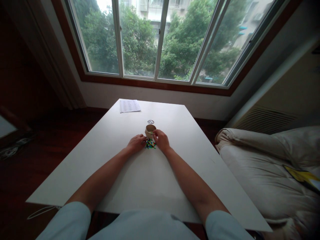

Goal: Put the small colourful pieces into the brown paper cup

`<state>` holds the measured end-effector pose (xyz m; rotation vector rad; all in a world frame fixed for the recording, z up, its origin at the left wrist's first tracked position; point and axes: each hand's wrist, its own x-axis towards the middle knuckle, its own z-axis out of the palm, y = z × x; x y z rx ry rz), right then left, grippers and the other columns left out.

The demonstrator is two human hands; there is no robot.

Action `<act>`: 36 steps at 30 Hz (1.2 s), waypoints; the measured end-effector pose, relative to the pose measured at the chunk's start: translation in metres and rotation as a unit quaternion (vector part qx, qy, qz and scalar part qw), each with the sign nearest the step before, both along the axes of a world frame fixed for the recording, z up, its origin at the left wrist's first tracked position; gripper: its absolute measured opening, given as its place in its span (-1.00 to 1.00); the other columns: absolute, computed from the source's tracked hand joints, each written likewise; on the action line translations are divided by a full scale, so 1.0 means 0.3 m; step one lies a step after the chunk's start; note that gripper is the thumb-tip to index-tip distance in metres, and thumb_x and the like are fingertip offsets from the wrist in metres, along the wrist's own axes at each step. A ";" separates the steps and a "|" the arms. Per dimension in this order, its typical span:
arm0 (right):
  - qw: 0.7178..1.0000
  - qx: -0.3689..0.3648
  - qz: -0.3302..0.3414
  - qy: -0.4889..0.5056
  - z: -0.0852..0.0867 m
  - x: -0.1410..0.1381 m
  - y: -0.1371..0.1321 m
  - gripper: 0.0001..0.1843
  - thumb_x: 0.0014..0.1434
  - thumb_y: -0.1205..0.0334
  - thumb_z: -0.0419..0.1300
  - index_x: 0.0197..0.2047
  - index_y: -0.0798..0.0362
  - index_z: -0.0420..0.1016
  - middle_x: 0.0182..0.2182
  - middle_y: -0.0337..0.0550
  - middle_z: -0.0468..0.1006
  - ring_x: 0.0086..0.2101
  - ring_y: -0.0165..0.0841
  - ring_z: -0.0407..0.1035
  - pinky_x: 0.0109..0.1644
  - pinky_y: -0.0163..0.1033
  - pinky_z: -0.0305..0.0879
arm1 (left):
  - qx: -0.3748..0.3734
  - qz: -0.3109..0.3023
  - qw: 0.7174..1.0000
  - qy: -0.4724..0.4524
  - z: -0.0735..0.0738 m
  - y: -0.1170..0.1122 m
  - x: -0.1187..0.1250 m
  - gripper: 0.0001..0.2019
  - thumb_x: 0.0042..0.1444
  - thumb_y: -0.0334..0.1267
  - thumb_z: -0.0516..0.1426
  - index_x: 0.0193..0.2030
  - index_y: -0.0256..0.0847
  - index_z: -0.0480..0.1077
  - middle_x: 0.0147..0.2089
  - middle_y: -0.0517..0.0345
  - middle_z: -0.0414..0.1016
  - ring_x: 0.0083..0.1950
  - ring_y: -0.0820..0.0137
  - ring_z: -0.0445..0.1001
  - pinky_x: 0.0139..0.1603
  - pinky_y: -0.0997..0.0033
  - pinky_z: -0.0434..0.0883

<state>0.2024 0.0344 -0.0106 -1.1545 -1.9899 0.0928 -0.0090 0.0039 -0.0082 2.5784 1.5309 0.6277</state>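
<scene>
A small tan round cup (pixel 150 130) stands on the white table (pixel 140 173), past the middle. Right in front of it lies a little heap of small coloured pieces (pixel 150 144), green, blue and yellow. My left hand (pixel 136 143) rests knuckles up at the heap's left edge, fingers curled towards the pieces. My right hand (pixel 161 140) is at the heap's right side, its fingertips pinched at the cup's near rim. Whatever the fingers hold is too small to make out.
A small round lid (pixel 150 122) lies just beyond the cup. Printed paper sheets (pixel 129 106) lie at the table's far left end. A cream sofa (pixel 270 166) stands close on the right. A large window (pixel 160 40) fills the far wall. Dark floor lies to the left.
</scene>
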 end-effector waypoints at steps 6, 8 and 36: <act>0.999 -0.019 0.029 0.003 -0.008 -0.002 -0.002 -0.74 0.30 0.26 0.05 -0.01 -0.04 0.49 -0.20 -0.16 0.61 -0.26 -0.31 0.47 -0.11 -0.26 0.35 | 0.000 -0.005 1.000 0.000 -0.004 0.002 -0.001 -0.85 0.18 -0.26 0.09 -0.18 -0.13 0.48 -0.15 0.08 0.47 -0.13 0.31 0.44 -0.16 0.38 0.34; 1.000 -0.018 0.025 -0.003 -0.007 -0.003 -0.004 -0.73 0.33 0.24 0.04 -0.01 -0.04 0.51 -0.17 -0.15 0.62 -0.24 -0.31 0.49 -0.08 -0.25 0.35 | 0.000 -0.003 1.000 -0.001 -0.006 0.005 0.000 -0.86 0.18 -0.27 0.09 -0.19 -0.13 0.48 -0.15 0.08 0.47 -0.12 0.31 0.44 -0.15 0.38 0.33; 0.998 0.038 -0.051 0.016 0.037 0.024 -0.029 -0.72 0.33 0.17 -0.02 -0.19 0.03 0.51 -0.35 -0.11 0.54 -0.34 -0.32 0.38 -0.18 -0.27 0.29 | -0.012 -0.012 1.000 -0.006 0.020 -0.017 0.011 -0.88 0.18 -0.28 0.10 -0.20 -0.12 0.47 -0.16 0.10 0.47 -0.14 0.33 0.43 -0.12 0.39 0.34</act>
